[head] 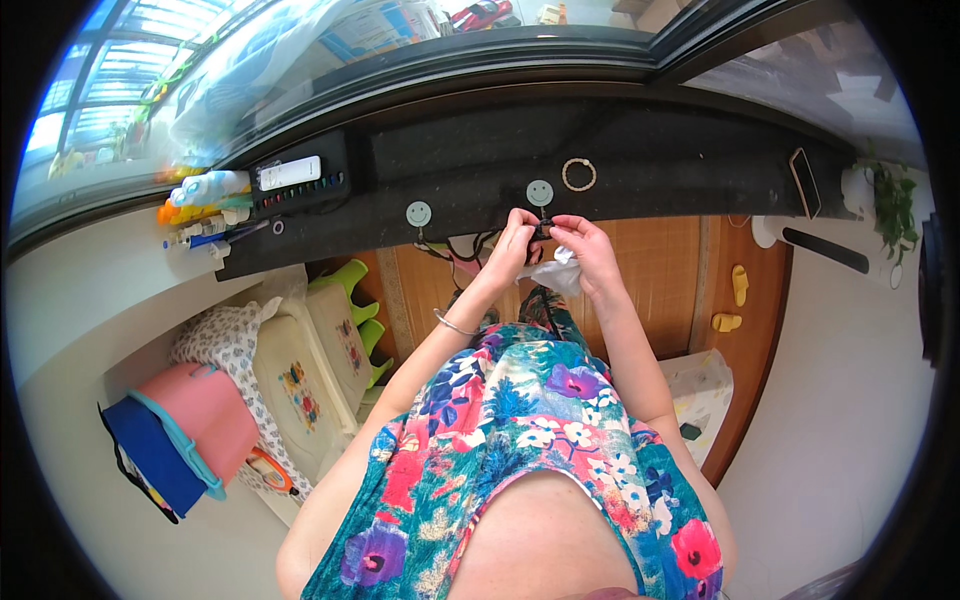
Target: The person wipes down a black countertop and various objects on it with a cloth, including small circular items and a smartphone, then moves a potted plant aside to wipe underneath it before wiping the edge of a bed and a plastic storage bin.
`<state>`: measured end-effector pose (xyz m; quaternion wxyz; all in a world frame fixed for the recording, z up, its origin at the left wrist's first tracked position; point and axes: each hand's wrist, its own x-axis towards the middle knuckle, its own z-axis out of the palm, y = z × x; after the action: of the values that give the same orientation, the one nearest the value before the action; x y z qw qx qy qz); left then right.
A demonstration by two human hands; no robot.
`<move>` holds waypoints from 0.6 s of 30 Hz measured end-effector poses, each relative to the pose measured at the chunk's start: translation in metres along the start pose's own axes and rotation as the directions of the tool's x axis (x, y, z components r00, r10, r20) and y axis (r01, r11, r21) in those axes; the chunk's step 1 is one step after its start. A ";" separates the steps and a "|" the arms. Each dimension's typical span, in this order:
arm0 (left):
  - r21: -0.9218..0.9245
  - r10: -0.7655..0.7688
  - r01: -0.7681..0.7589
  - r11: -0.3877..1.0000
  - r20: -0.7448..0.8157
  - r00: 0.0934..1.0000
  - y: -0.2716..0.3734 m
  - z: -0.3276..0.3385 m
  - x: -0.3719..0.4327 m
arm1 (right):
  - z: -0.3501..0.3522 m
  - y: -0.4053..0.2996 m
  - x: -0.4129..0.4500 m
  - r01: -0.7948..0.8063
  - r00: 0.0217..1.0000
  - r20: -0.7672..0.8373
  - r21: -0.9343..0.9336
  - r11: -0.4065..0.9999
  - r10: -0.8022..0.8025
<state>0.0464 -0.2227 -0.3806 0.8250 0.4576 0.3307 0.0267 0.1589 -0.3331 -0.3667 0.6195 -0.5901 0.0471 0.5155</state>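
My left hand (514, 247) and my right hand (591, 251) meet at the front edge of the dark stone windowsill (465, 161). Between their fingertips they pinch a thin black cord (545, 223), just below a grey smiley-face hook (539, 193). A crumpled white piece of thin material (559, 276) hangs under my right hand; whether it is cloth or plastic I cannot tell. Left of my hands, a second smiley-face hook (418, 214) has black cords or straps (450, 251) hanging near it. My fingers partly hide where the cord runs.
A beaded bracelet (579, 175) and a phone (805, 184) lie on the sill. Leftward are a white remote (290, 174), a black organiser (341, 178) and pens (217, 238). A potted plant (892, 202) stands far right. A pink bin (199, 420) and yellow slippers (739, 285) are below.
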 end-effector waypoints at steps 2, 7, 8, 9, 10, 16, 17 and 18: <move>0.004 0.007 -0.007 1.000 0.008 1.000 -0.001 -0.001 -0.002 | 0.000 -0.005 -0.002 0.011 1.000 -0.026 0.020 1.000 -0.010; 0.084 0.112 -0.112 0.990 -0.006 0.994 -0.012 -0.010 0.000 | 0.002 0.000 0.002 0.100 0.993 -0.055 -0.011 0.995 -0.100; 0.095 0.089 -0.088 0.992 -0.013 0.996 -0.010 -0.009 -0.001 | 0.003 0.002 0.002 0.130 0.989 -0.067 -0.025 0.991 -0.132; 0.105 0.068 -0.065 0.992 -0.024 0.997 -0.006 -0.008 -0.003 | 0.005 0.002 0.001 0.160 0.984 -0.076 -0.041 0.986 -0.163; 0.103 0.070 -0.067 0.992 -0.028 0.997 -0.007 -0.009 -0.004 | 0.008 0.002 0.001 0.159 0.984 -0.071 -0.044 0.986 -0.162; 0.305 0.271 -0.201 0.931 -0.207 0.940 -0.013 -0.002 0.000 | 0.024 -0.003 0.009 0.375 0.883 -0.087 -0.457 0.807 -0.460; 0.302 0.273 -0.203 0.931 -0.210 0.939 -0.014 0.001 0.001 | 0.026 -0.004 0.010 0.376 0.884 -0.083 -0.459 0.805 -0.461; 0.401 0.314 -0.196 0.895 -0.255 0.914 -0.012 0.006 0.001 | 0.028 -0.004 0.012 0.428 0.827 -0.044 -0.595 0.680 -0.560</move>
<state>0.0475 -0.2339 -0.3878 0.6507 0.6334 0.3926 0.1459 0.1519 -0.3039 -0.3639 0.5248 -0.7893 -0.1997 0.2486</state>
